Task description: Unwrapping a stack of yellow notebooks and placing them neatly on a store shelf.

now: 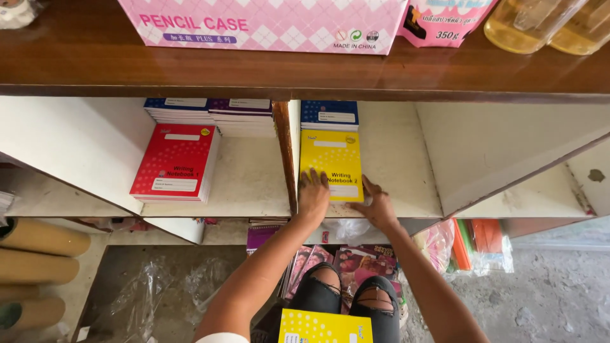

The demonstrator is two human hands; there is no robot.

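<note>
A stack of yellow notebooks (332,159) lies in the right shelf compartment, against the brown divider (286,152). My left hand (312,194) rests flat on the stack's near left corner. My right hand (376,206) presses against the stack's near right corner, fingers spread. Neither hand grips anything. Behind the yellow stack lies a blue notebook stack (329,114). Another yellow notebook (324,326) lies on my lap, over the black ripped jeans.
The left compartment holds a red notebook stack (175,162) and blue and purple stacks (210,114) behind it. A pink box (267,22) and bottles (546,22) stand on the wooden top. Cardboard rolls (38,254) lie at left; magazines and plastic bags lie on the floor.
</note>
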